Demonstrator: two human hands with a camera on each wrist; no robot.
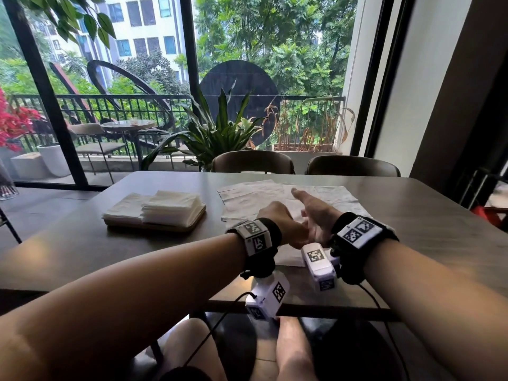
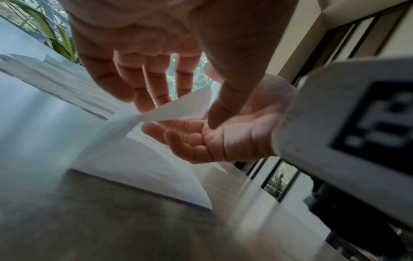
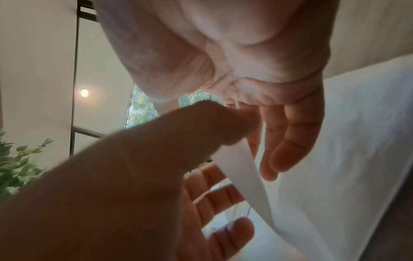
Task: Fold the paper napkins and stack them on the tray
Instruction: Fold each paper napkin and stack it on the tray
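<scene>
Lifted a corner of the top unfolded napkin (image 2: 178,107) at the table's (image 1: 82,243) near edge: left hand (image 1: 277,218) pinching it, right hand (image 1: 316,213) beside, fingers loosely spread. Folded napkins (image 1: 170,207) stacked on tray (image 1: 154,226), far left.

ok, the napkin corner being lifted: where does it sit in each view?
Head: hidden behind the left hand and right hand, centre frame; only the flat unfolded napkins show.
Left wrist: lifted napkin corner at centre, between both hands.
Right wrist: white strip right of centre, running down from the fingers.
Shared landmark: the dark table.
</scene>
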